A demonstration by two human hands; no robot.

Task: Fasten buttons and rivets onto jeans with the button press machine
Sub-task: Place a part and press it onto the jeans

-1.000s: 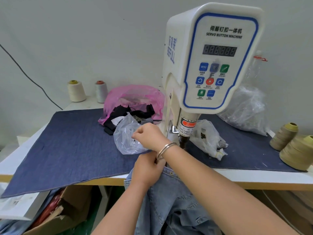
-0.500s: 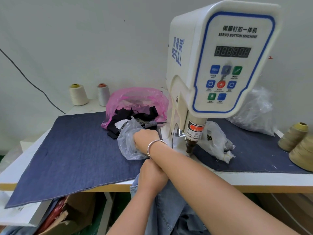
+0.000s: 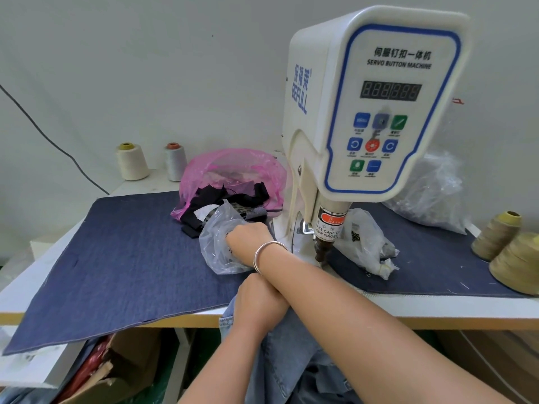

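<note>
We see two bare forearms, sleeveless as far as the view reaches. A thin silver bangle [image 3: 269,256], perhaps doubled, circles the right wrist; the left wrist shows no jewellery.

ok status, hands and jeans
Right hand inside clear plastic bag, fingers hidden. Left hand holds light blue denim jeans at table edge. White button press machine punch unobstructed.

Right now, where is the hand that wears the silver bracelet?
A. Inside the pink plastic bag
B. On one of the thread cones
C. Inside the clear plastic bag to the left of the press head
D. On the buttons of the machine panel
C. The right hand, with the bracelet on its wrist, reaches into the clear plastic bag on the denim cloth, its fingertips hidden inside.
</note>
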